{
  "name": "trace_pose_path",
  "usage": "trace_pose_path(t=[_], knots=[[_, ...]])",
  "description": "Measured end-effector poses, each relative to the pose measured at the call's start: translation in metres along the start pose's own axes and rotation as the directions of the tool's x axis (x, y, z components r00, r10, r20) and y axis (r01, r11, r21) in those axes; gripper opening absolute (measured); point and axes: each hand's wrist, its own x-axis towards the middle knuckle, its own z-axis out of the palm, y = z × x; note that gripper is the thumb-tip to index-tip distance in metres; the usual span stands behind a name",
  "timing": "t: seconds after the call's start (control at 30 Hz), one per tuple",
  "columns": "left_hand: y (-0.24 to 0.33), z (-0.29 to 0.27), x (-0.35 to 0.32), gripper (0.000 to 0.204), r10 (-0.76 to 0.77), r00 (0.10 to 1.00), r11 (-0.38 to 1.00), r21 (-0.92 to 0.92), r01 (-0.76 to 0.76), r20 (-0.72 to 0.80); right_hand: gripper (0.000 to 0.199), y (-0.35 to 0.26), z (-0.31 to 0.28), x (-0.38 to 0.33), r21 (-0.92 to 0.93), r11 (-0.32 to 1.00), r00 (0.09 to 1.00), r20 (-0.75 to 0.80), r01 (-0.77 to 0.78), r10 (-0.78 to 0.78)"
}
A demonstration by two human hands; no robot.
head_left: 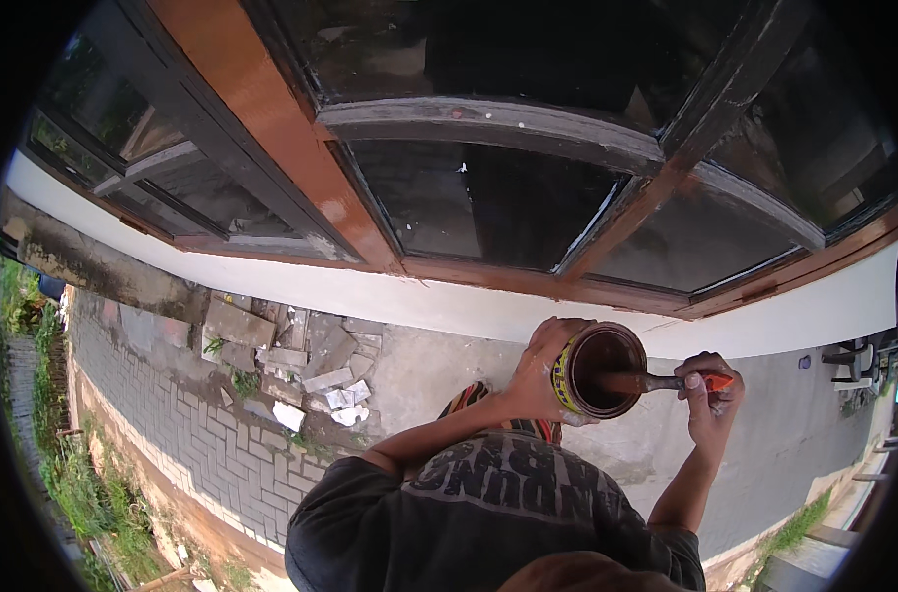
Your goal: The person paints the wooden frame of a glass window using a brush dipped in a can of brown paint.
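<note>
My left hand (541, 373) is wrapped round the side of a paint can (564, 375) with a yellow label, its open top tilted toward me. Brown paint coats the inside. In my right hand (715, 398) is the orange handle of a paintbrush (663, 382), whose bristles reach into the mouth of the can. Beyond both hands stands a wooden window frame (493, 116). Fresh reddish-brown paint covers its wide upright and lower rail, while several of its bars look grey and worn.
Dark glass panes (488, 202) fill the window above a white wall (449, 301). Broken tiles and rubble (316, 360) lie on the ground to the left, beside grey paving (212, 434). A plastic chair (851, 365) stands at the far right.
</note>
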Motion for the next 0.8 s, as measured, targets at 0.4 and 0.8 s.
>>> trace_pose_path(t=[0.4, 0.8], knots=[[-0.014, 0.052, -0.009, 0.107, -0.072, 0.961, 0.934, -0.321, 0.159, 0.268, 0.015, -0.012, -0.017, -0.042, -0.244, 0.97, 1.0, -0.021, -0.016, 0.012], [0.014, 0.217, -0.009, 0.108, 0.023, 0.868, 0.996, -0.087, 0.023, 0.496, 0.011, 0.034, -0.143, -0.15, -0.151, 0.972, 0.904, -0.415, -0.181, 0.104]])
